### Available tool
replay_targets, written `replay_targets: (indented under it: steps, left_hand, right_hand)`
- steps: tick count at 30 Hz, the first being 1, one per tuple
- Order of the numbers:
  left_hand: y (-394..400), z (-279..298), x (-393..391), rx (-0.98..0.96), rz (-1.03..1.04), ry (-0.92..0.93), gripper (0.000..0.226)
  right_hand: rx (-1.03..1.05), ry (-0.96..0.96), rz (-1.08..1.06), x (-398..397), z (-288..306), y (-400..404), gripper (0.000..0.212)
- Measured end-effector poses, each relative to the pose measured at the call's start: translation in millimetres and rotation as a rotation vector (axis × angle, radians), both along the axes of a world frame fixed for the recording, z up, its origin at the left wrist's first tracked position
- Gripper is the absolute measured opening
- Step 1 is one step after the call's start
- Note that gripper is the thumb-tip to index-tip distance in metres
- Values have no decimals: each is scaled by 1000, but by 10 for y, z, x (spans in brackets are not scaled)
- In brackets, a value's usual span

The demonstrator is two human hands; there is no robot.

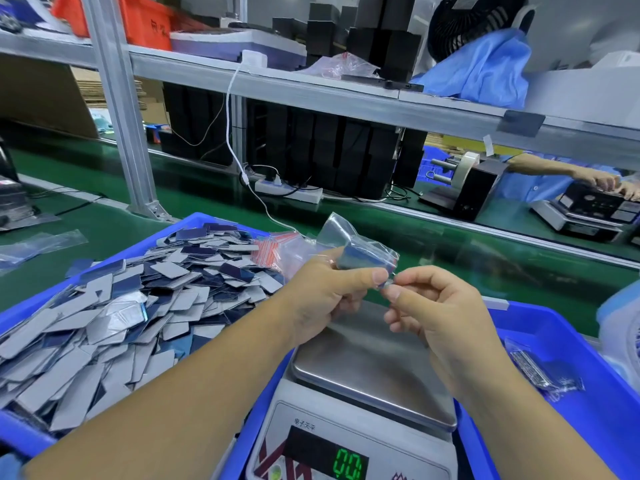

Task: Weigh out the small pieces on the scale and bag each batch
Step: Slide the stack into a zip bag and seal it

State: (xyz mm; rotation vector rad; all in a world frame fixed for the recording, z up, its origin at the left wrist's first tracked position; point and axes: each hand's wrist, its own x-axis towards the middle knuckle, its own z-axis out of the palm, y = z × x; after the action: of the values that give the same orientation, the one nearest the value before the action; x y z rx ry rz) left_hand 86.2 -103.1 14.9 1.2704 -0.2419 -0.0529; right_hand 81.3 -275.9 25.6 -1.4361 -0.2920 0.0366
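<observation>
A small clear plastic bag (360, 252) is up in the air over the scale (367, 382). It is see-through and crinkly, and a little stack of flat pieces shows inside it, gray with dark blue edges. The left hand (325, 299) holds the bag with its fingers round the filled part. The right hand (440, 310) pinches the bag's near edge between thumb and finger, right beside the left thumb.

The scale has a bare shiny metal pan. Its screen shows green digits that look like "00", and small Chinese writing sits above the screen.

To the left, a blue bin (194, 225) is heaped with many more flat pieces (114, 306), gray and dark blue. A bunch of empty bags with red strips (273, 249) lies at the far edge of the heap. To the right, another blue bin (588, 410) holds a filled bag (540, 372). The bins sit on a green counter (450, 251).
</observation>
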Motion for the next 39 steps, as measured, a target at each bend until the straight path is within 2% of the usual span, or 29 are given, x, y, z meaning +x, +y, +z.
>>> replay_targets:
  steps: [2,7,10,11,13,16,19,21,25,27,29,33,39]
  left_hand:
    - [2,-6,18,-33,18,-7,8]
    - [-66,-95,-3,113,-32,-27,11]
    - [-85,-107,-21,122,-11,-6,47]
    - [-80,-96,-20,132,10,-5,47]
    - [-62,-98,4,152,32,-24,27]
    - [-68,-89,-7,214,-35,-63,4]
    - [-62,-79,-12,171,-91,-2,20]
    - [-60,-66,-7,143,-53,-4,22]
    - [-96,-99,12,274,58,-152,28]
    - [-108,-115,10,332,72,-188,29]
    - [-103,-115,10,383,83,-199,29]
    - [-75,-123,10,470,54,-172,27]
    - [-51,-67,-16,419,21,-95,21]
  right_hand:
    - [-28,-49,-33,7,7,-12,17]
    - [-10,-63,-18,-44,-19,65,22]
    - [-1,-35,64,-65,-15,65,33]
    - [9,-18,96,-67,-4,60,35]
    - [11,5,110,-65,8,65,31]
    - [-61,-43,-13,-38,-9,84,27]
    - [-146,-162,-159,10,-17,24,23]
    - [-245,-265,-239,31,-15,-28,18]
    - [-495,-530,-329,-3,-1,-43,24]
    - [-551,-619,-326,-23,-1,-35,25]
    - [-593,-628,-307,-11,-15,-38,25]
    - [-747,-523,-189,34,-64,-44,26]
    - [-659,-512,-190,64,-54,-87,32]
